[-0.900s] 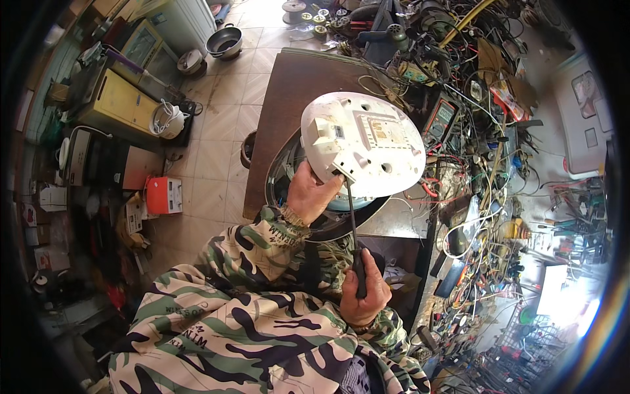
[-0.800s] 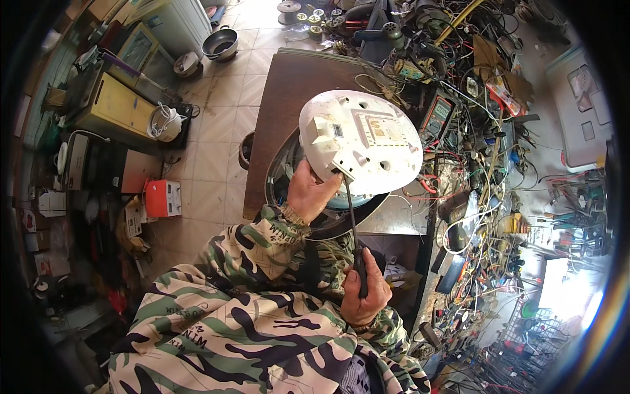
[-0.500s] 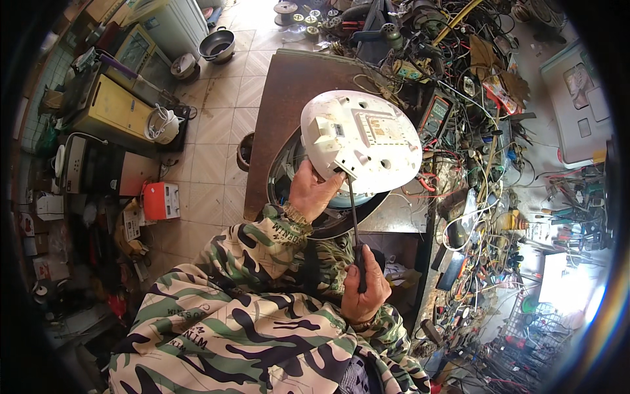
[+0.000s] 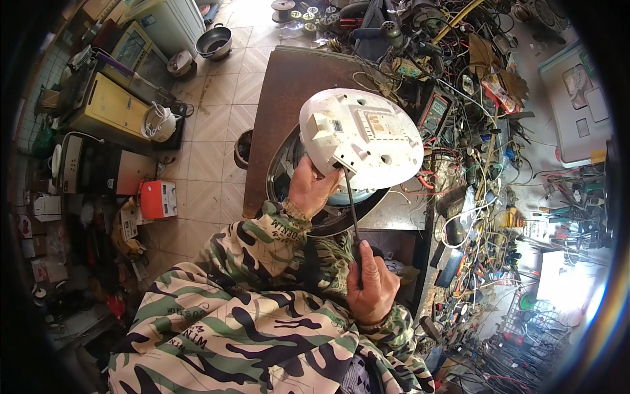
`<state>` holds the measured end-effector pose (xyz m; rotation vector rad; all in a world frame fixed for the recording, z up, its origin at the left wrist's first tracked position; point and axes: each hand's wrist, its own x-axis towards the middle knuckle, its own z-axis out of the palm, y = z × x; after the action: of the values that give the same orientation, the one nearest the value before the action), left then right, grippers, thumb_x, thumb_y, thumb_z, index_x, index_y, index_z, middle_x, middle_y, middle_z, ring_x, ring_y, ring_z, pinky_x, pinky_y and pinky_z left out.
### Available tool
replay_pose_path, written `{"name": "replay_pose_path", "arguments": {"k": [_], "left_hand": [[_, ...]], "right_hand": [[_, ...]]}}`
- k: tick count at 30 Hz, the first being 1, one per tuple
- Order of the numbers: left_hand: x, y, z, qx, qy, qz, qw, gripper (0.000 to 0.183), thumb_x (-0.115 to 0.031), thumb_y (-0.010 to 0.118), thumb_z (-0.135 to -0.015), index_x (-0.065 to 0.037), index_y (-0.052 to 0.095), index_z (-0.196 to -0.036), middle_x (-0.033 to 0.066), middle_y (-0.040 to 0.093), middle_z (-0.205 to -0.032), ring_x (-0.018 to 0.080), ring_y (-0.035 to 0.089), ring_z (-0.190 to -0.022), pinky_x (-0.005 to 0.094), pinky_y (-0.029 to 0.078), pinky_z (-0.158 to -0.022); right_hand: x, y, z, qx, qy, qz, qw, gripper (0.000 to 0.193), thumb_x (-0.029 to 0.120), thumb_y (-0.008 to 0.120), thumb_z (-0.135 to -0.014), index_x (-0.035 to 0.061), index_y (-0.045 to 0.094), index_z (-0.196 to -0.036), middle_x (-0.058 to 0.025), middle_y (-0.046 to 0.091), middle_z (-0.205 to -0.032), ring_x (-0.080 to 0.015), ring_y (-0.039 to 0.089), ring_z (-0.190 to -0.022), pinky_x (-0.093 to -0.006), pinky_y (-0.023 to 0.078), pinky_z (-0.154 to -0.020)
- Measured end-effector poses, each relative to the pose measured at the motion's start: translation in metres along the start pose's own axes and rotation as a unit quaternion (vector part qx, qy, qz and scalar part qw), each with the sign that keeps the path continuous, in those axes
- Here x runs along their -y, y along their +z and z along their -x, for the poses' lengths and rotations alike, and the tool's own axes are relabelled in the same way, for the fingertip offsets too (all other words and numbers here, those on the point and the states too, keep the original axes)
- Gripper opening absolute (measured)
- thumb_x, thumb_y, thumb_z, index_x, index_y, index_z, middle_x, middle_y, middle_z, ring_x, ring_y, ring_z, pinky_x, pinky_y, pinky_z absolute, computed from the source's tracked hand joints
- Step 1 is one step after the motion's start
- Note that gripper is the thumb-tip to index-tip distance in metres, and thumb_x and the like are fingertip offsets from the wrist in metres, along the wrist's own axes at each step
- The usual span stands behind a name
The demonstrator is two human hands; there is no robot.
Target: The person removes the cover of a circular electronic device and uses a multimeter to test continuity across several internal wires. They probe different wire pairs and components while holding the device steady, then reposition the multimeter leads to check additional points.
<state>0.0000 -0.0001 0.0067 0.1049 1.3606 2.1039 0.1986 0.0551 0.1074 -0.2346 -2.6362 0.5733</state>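
Note:
A white oval plastic appliance housing (image 4: 364, 134), its moulded underside up with holes and a raised vented patch, sits tilted over a round dark-rimmed appliance body (image 4: 281, 164). My left hand (image 4: 310, 188) grips the housing's near left edge, thumb toward a small slot there. In my right hand (image 4: 373, 287) is a long-shafted screwdriver (image 4: 353, 209), its dark handle mostly hidden by the fingers. The shaft points away from me, and its tip meets the slot beside my left thumb. How deep the tip sits cannot be seen.
Both rest over a brown board table (image 4: 275, 98). To the right, a cluttered bench holds a multimeter (image 4: 436, 113), tangled wires and many tools. A red-and-white box (image 4: 158, 199), a white pot with a cord (image 4: 159, 123) and a black pan (image 4: 214, 42) stand at left.
My right hand has shifted slightly up and to the right with the screwdriver, whose tip stays at the slot. The left hand keeps its grip on the housing.

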Motion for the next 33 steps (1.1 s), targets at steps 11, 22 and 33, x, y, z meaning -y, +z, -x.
{"name": "replay_pose_path", "arguments": {"k": [11, 22, 33], "left_hand": [[0.017, -0.004, 0.0, -0.008, 0.052, -0.096, 0.994, 0.05, -0.018, 0.074, -0.091, 0.005, 0.044, -0.124, 0.0135, 0.064, -0.108, 0.0146, 0.066, -0.089, 0.0279, 0.057, -0.069], [0.017, -0.006, 0.002, -0.002, 0.062, -0.11, 0.992, 0.052, -0.017, 0.076, -0.088, 0.009, 0.046, -0.122, 0.0182, 0.066, -0.109, 0.0215, 0.068, -0.098, 0.0314, 0.058, -0.078], [0.014, -0.002, -0.004, -0.028, 0.013, -0.096, 0.995, 0.049, -0.013, 0.075, -0.087, 0.008, 0.047, -0.121, 0.0174, 0.066, -0.108, 0.0185, 0.069, -0.09, 0.0285, 0.059, -0.068]], "right_hand": [[0.01, -0.034, -0.022, 0.107, -0.024, 0.093, 0.99, 0.078, 0.004, 0.074, -0.078, 0.0052, 0.041, -0.148, -0.0061, 0.045, -0.066, -0.0231, 0.051, -0.048, -0.0377, 0.041, -0.042], [-0.001, -0.073, -0.063, 0.138, 0.082, -0.038, 0.986, 0.037, 0.006, 0.069, -0.085, -0.0019, 0.064, -0.121, -0.0181, 0.067, -0.082, -0.0346, 0.067, -0.068, -0.0399, 0.053, -0.06], [0.029, -0.088, -0.103, 0.265, 0.006, 0.125, 0.956, 0.036, 0.009, 0.071, -0.08, 0.0015, 0.069, -0.115, -0.0117, 0.061, -0.071, -0.0326, 0.061, -0.059, -0.0407, 0.048, -0.053]]}}
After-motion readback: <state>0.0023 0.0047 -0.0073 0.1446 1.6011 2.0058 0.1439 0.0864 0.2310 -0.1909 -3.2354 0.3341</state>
